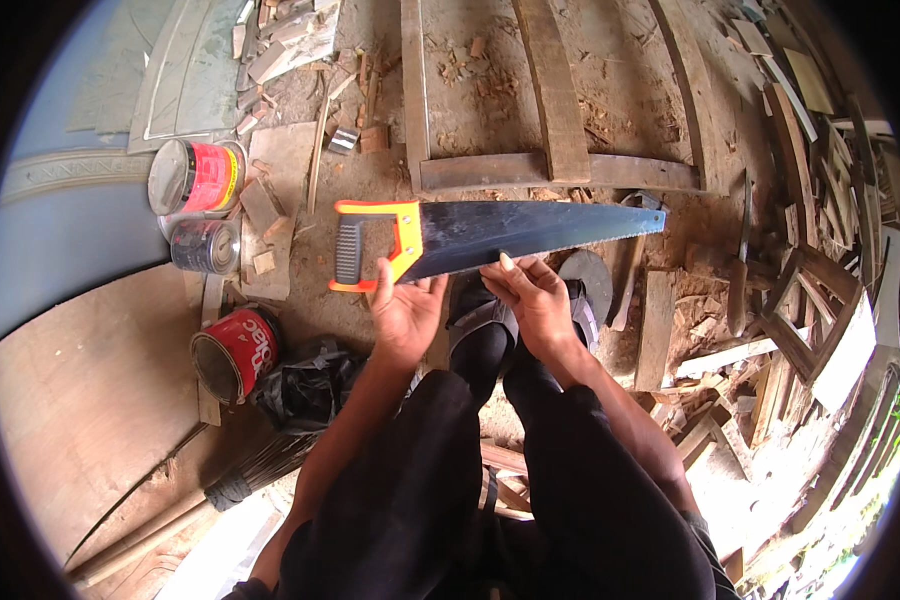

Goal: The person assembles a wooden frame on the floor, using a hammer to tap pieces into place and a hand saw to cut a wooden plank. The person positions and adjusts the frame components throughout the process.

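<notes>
Item, handsaw (pixel 540 230): you are holding it up over the floor (pixel 470 130), across the centre of the frame, its orange-and-black handle (pixel 348 250) facing left and its teeth facing the lower frame.
Item, left hand (pixel 407 320): your fingers are half curling and taking hold at the handle's lower corner, thumb lying against it.
Item, right hand (pixel 545 310): your fingers are bunching nearly together at the toothed edge, mid-blade; whether they are pinching or merely touching, you cannot tell.
Item, progress, by judgement: the saw is already resting in hand; no wood is meeting its teeth, the slatted timber (pixel 555 100) lying upper centre. What is remaining is not showing.
</notes>
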